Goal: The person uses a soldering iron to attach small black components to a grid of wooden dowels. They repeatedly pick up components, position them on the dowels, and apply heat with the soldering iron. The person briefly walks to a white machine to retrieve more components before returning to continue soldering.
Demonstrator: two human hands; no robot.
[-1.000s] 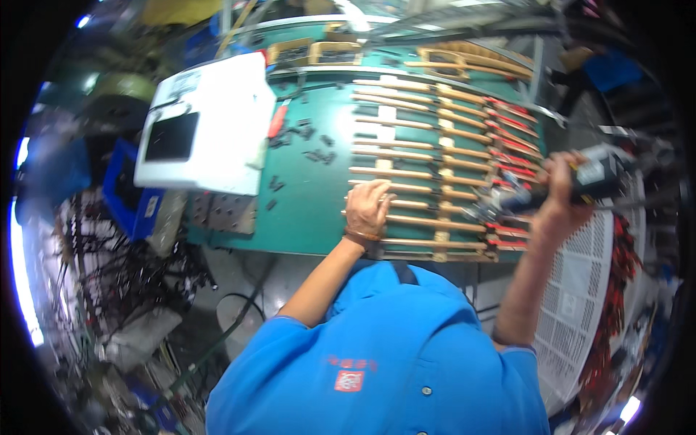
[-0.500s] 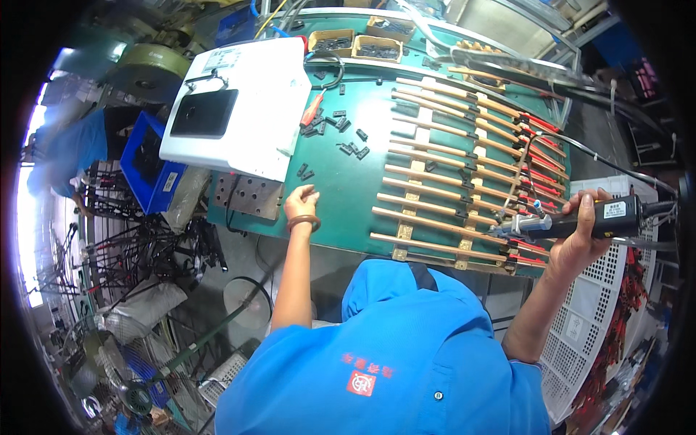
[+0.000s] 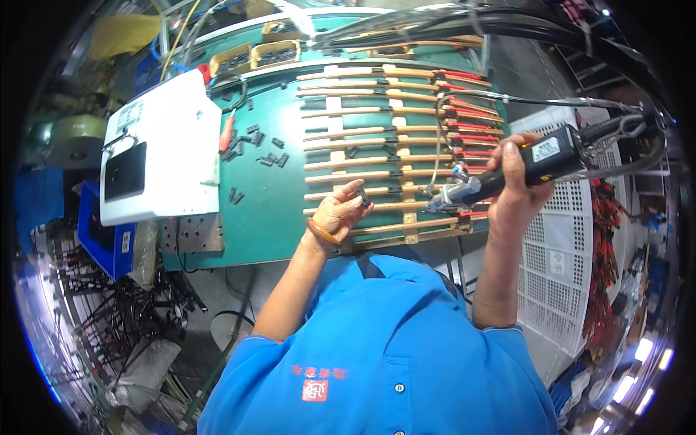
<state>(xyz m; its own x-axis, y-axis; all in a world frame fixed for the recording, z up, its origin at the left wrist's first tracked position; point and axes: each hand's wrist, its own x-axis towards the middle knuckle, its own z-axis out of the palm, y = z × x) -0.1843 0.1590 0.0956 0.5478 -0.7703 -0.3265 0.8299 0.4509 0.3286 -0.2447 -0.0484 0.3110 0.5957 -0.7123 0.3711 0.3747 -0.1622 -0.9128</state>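
Note:
My left hand pinches a small black part just above the lower wooden strips of a slatted rack lying on a green bench. My right hand is wrapped around a black powered screwdriver, held nearly level with its metal tip pointing left at the rack's right side, close to the red-ended strips. A cable runs from the tool's rear up to the right.
Small black parts lie scattered on the green bench. A white box with a dark window sits at the bench's left. A white perforated panel stands to the right, and tangled cables cover the floor at lower left.
My left hand left the bench's left part, where the loose black pieces lie, and came right to the rack holding a small black part. The screwdriver rose slightly.

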